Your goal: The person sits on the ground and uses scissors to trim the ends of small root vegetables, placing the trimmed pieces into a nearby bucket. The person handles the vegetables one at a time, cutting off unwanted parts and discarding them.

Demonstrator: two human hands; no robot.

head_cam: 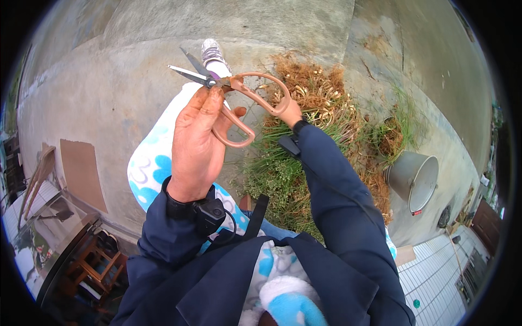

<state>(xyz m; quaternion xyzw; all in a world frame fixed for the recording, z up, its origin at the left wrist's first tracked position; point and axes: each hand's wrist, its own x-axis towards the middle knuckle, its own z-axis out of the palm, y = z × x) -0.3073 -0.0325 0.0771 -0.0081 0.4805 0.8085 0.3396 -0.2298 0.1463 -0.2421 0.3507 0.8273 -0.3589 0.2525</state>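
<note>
My left hand (200, 134), soil on its fingertips, grips a pair of scissors (244, 90) near the pivot. Their blades are spread and point to the upper left; the orange-pink handle loops extend to the right. Behind the upper loop, my right hand (291, 111) is at the edge of a heap of uprooted green plants (326, 118) with pale bulbs and brown, fibrous roots. The loop covers part of this hand and its fingers are hidden, so I cannot tell whether it holds a plant.
Right of the heap, a metal bucket (412, 179) lies tipped on its side beside a smaller root clump (390, 140). My shoe (212, 51) rests on the concrete floor (114, 102). Flat brown cardboard (82, 175) is at left, near a wooden chair (96, 263).
</note>
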